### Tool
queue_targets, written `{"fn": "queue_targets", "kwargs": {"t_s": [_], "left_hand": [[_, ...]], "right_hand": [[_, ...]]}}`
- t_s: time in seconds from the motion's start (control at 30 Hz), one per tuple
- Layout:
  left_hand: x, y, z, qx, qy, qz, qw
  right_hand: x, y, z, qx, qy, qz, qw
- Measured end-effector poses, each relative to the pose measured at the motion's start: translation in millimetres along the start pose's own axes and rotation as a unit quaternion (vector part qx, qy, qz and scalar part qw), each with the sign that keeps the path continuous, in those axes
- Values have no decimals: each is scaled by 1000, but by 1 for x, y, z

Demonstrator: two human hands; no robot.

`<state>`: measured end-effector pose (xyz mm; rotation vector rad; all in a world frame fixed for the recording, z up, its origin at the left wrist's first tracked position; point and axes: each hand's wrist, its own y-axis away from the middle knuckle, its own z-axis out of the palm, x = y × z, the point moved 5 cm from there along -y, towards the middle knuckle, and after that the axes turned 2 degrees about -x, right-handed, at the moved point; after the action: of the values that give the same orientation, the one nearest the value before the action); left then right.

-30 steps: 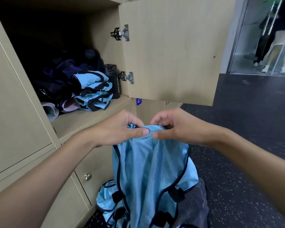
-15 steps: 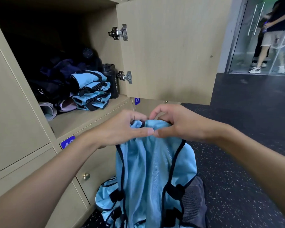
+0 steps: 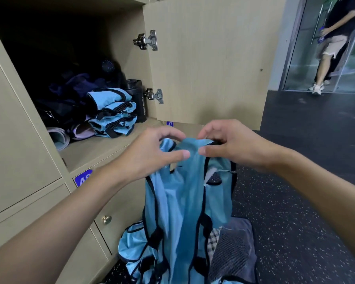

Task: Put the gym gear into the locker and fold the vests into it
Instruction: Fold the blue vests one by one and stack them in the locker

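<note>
Left hand: your left hand (image 3: 152, 155) is partly closed, fingers curled over the top of the blue vest (image 3: 182, 201) and thumb pinching its front.
Right hand: your right hand (image 3: 232, 146) pinches the same top edge, fingers bent.
Vest: it hangs from both hands in front of the locker (image 3: 94, 150), below the open shelf.
Folded vests (image 3: 113, 113): stacked inside the locker, just beside a black bottle (image 3: 137, 99).
Floor pile (image 3: 131, 247): more blue vests at the locker's foot.

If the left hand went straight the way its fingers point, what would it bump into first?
Probably the right hand. The left hand points across at it, thumbs nearly touching, and only the pinched top of the blue vest lies between them.
</note>
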<state>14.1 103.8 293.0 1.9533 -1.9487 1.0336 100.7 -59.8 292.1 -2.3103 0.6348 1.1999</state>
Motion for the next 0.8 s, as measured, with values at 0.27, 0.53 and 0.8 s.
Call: {"fn": "queue_targets", "kwargs": {"t_s": [0.27, 0.53, 0.8], "left_hand": [[17, 2, 16, 8, 53, 20, 998], [10, -2, 2, 105, 38, 29, 993], [15, -1, 10, 36, 111, 19, 993]], "right_hand": [[-3, -3, 7, 9, -29, -17, 999], [-2, -1, 8, 8, -34, 0, 999], [-14, -2, -2, 127, -7, -56, 990]]}}
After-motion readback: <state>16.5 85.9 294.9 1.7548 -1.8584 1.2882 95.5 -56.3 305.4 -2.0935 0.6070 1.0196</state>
